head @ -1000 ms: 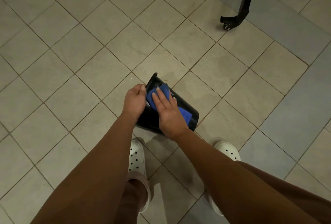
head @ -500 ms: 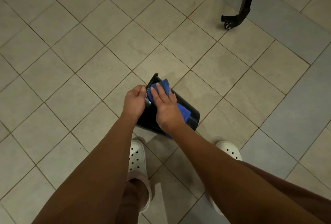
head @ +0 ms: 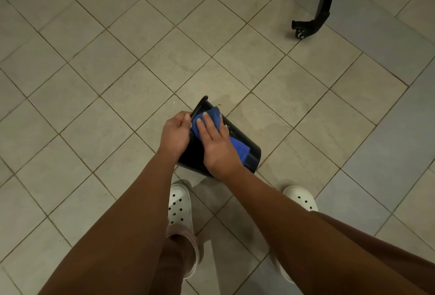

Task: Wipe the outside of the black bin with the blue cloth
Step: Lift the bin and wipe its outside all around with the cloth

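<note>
Wiping underway at frame centre: left hand (head: 174,135) grips the tilted black plastic bin (head: 255,153); right hand (head: 217,144), fingers flat, presses the blue cloth (head: 238,144) on its wall. Next: rotate bin to unwiped sides.

A room indoors is showing here, though what kind is not clear. Pale square floor tiles (head: 117,82) are spreading all around the right grip (head: 216,146). Far past that grip, a black leg (head: 316,20) with a small wheel is standing on them.

The right hand (head: 217,148) hides much of the blue cloth (head: 213,112); the top edge crops the black stand (head: 326,2).
</note>
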The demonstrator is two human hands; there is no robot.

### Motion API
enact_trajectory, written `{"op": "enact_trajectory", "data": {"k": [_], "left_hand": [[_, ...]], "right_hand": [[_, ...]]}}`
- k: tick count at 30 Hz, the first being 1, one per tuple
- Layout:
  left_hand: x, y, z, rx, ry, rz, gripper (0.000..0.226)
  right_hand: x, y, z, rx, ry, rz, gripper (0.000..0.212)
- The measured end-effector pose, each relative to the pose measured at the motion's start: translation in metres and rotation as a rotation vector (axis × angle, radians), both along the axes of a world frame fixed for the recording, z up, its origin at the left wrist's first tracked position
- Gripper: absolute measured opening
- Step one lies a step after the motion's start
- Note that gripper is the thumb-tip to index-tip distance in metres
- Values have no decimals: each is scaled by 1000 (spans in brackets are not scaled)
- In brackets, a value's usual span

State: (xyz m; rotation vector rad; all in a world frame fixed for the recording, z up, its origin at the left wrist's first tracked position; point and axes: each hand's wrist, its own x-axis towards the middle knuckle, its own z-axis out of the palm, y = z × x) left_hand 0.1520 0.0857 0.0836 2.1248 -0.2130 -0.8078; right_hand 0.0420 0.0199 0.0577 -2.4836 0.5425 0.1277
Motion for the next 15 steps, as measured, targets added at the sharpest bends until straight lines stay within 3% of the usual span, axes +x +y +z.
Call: {"op": "enact_trajectory", "data": {"k": [4, 8, 15], "left_hand": [[0, -1, -1, -4, -5, -7, 30], [-1, -1, 1, 5, 17, -34, 30], [2, -3, 3, -3, 73, -53, 29]], "right_hand": [[6, -6, 10, 124, 29, -104, 77], [6, 11, 14, 61, 133, -207, 79], [4, -7, 0, 50, -25, -64, 74]]}}
